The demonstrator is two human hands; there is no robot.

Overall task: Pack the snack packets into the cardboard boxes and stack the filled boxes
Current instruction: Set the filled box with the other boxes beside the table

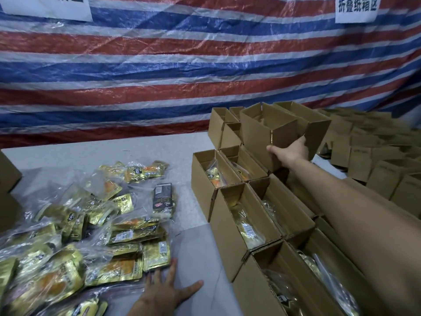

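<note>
Right hand (pixel 288 152): we grip an open cardboard box (pixel 262 131) by its near corner, above the stacked boxes (pixel 230 215), probably to seat it there.
Left hand (pixel 168 290): flat on the table (pixel 68 156), fingers spread, bracing our reach.
Snack packets (pixel 95 224): heaped beside that hand, handy for packing.

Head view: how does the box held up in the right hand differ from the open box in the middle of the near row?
The held box is lifted and tilted in the right hand's grip; the row box sits among its neighbours. The held box shows only bare cardboard inside; the row box holds a gold packet. Both are brown cardboard with open tops.
</note>
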